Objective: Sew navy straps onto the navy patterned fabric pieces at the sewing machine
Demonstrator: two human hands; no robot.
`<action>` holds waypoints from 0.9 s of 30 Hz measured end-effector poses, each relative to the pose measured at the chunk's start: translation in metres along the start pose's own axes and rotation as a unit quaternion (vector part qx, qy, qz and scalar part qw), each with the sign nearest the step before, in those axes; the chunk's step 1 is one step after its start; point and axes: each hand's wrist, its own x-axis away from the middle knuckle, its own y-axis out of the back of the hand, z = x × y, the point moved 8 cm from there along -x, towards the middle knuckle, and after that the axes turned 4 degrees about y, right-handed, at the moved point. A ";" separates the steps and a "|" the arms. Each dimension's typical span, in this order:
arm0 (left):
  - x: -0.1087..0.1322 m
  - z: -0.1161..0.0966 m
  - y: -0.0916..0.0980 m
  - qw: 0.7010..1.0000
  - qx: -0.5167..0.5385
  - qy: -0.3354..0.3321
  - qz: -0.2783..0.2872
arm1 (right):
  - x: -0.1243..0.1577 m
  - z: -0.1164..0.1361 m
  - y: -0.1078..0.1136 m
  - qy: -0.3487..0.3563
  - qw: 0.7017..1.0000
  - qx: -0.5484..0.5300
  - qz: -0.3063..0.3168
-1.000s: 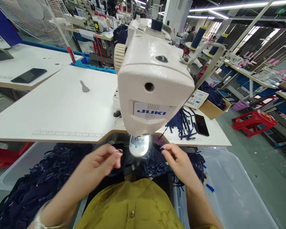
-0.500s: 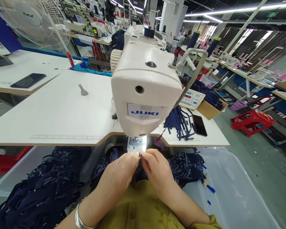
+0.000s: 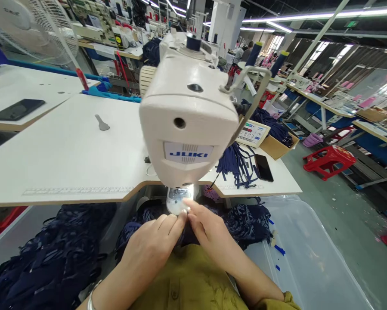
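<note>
My left hand (image 3: 156, 239) and my right hand (image 3: 209, 228) meet fingertip to fingertip just in front of the lit needle area of a white JUKI sewing machine (image 3: 188, 116). The fingers of both are pinched together on something small, largely hidden between them. Behind the fingertips the machine's pale lower plate (image 3: 177, 200) shows. Dark navy patterned fabric (image 3: 248, 221) lies under and beside the hands, below the table edge.
A clear plastic bin (image 3: 309, 254) is at the right, with blue scraps. Heaped navy garments (image 3: 51, 258) fill the left. On the white table (image 3: 83, 150) are a grey metal piece (image 3: 102, 123), navy straps (image 3: 236, 163) and a phone (image 3: 263, 168). A red stool (image 3: 329, 161) stands right.
The whole view has shifted slightly, moving the machine and table leftward. My right fingers have shifted over the left fingertips; both hands stay together and pinched.
</note>
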 end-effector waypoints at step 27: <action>0.010 0.015 -0.042 0.952 0.202 0.111 0.201 | 0.011 -0.008 -0.016 0.085 0.965 0.202 0.143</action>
